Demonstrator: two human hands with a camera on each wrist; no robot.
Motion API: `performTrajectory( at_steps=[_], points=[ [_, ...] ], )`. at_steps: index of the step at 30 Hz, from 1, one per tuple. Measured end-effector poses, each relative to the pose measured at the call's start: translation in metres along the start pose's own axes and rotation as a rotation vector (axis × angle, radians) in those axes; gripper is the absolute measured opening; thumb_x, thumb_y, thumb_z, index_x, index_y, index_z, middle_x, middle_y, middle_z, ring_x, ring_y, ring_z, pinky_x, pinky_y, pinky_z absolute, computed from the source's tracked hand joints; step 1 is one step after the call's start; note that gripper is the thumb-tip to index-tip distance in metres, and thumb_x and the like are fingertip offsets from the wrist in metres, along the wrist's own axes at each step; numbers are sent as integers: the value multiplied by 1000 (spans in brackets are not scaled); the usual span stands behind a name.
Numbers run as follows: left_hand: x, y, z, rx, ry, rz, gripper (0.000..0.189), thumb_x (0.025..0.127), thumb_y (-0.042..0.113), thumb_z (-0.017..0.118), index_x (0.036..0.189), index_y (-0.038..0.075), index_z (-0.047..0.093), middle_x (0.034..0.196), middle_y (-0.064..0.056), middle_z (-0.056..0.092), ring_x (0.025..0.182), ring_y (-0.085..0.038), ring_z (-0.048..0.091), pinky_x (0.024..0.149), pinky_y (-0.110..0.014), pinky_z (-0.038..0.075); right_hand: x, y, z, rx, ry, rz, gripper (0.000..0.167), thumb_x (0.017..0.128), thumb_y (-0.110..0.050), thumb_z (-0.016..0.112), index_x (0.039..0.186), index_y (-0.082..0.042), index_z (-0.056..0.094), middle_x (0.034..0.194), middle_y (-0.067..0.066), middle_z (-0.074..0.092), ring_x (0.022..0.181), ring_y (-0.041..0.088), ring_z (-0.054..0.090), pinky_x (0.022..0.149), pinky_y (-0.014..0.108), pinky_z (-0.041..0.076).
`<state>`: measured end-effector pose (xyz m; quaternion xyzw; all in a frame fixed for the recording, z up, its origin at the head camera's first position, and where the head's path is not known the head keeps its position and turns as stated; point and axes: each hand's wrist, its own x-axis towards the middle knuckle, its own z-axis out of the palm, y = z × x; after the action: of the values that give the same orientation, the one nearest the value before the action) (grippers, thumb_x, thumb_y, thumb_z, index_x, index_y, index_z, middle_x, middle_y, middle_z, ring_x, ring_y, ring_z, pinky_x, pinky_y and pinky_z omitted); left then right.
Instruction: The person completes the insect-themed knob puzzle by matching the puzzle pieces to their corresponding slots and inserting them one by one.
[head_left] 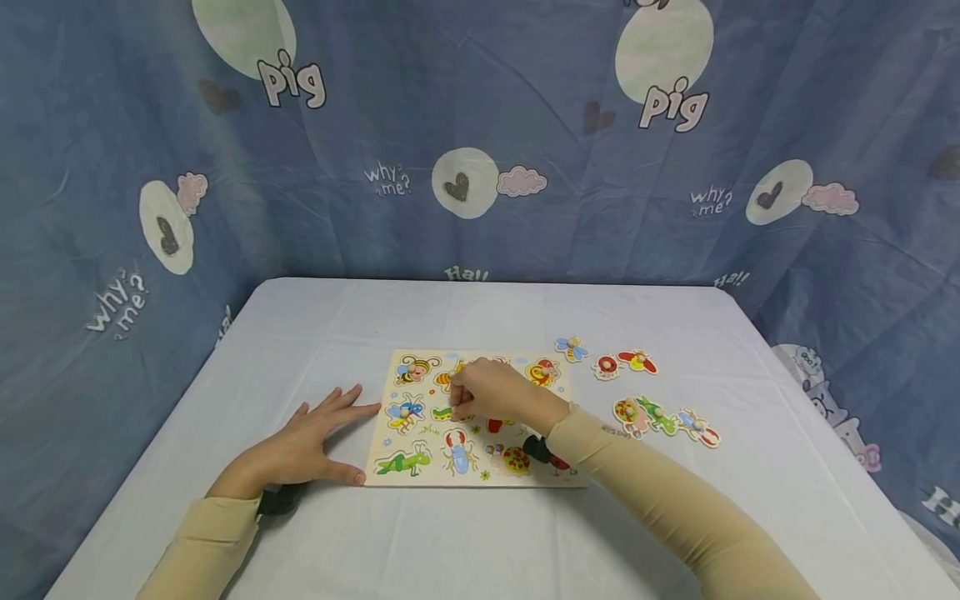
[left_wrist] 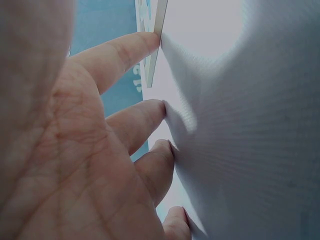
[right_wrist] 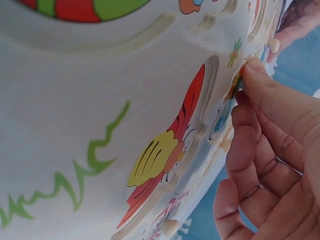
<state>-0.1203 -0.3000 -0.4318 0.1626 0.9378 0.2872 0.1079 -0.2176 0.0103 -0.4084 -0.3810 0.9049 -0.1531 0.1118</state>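
A wooden insect puzzle board [head_left: 431,480] lies flat on the white table. My left hand [head_left: 318,437] rests at its left side with fingers spread, thumb and index fingertip against the board's edge [left_wrist: 156,55]. Over the board's upper middle, my right hand [head_left: 502,392] pinches a small puzzle piece [right_wrist: 234,86] between thumb and fingertips. That piece shows yellow, black and blue, close over the upper row; the fingers cover most of it. A bee [head_left: 415,369] and a blue-winged insect [head_left: 405,412] are at the board's left side.
Right of the board lie loose pieces: a yellow-and-blue winged insect [head_left: 572,348], a round red piece [head_left: 606,367], a red-winged insect [head_left: 638,361], a snail-like piece [head_left: 628,414], a green insect [head_left: 658,414] and a blue-and-red insect [head_left: 699,427]. A blue printed curtain [head_left: 525,242] hangs behind.
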Motion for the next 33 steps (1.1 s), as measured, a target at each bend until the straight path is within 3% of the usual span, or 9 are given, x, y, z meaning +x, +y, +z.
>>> performTrajectory(
  at_steps=[14, 23, 30, 33],
  points=[
    [1, 2, -3, -1, 8, 7, 103, 69, 47, 99, 159, 23, 55, 177, -25, 24, 163, -57, 11, 120, -86, 1, -2, 1, -8, 16, -5, -27, 8, 96, -29, 83, 92, -23, 81, 83, -12, 74, 72, 4, 62, 70, 23, 52],
    [1, 1, -3, 6, 7, 7, 104, 68, 48, 99, 158, 21, 55, 176, -26, 24, 163, -57, 11, 120, -87, 1, -6, 6, -11, 12, -31, -36, 9, 98, -32, 81, 97, -23, 84, 91, -10, 79, 76, 1, 65, 75, 24, 56],
    [0, 0, -1, -2, 3, 2, 104, 68, 48, 99, 159, 21, 55, 176, -27, 24, 163, -58, 11, 120, -87, 1, -18, 19, -19, 68, 6, -9, 10, 99, -29, 80, 101, -20, 82, 79, -6, 72, 64, 6, 55, 59, 23, 44],
    [0, -2, 0, 2, -5, 1, 104, 69, 49, 99, 159, 22, 54, 177, -26, 23, 163, -58, 11, 119, -87, 1, -23, 28, -24, 76, 36, 3, 11, 100, -28, 79, 102, -18, 82, 79, -6, 71, 63, 7, 53, 58, 22, 43]
  ],
)
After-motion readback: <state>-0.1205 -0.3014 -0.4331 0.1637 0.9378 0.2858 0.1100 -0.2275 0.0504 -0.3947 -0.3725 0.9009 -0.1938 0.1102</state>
